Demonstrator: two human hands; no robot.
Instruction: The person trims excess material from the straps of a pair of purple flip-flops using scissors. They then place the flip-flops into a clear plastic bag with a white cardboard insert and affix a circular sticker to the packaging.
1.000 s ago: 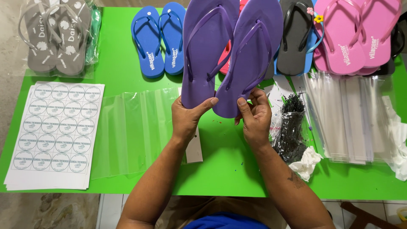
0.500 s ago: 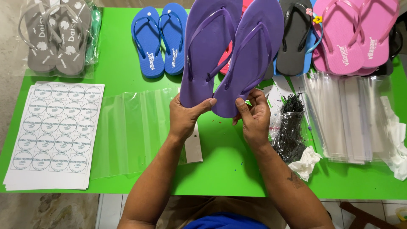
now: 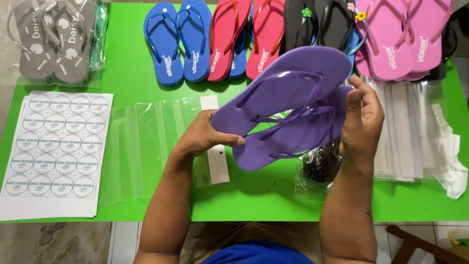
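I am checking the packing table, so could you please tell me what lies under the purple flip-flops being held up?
Under the purple flip-flops lie the green table, part of a white card and a clear bag of small black pieces. The rest of that bag is covered.

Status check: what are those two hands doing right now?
Left hand grips heel end of purple flip-flops. Right hand holds toe end. Pair lifted over clear bag; nothing blocking.

Head view, steeply down, close.
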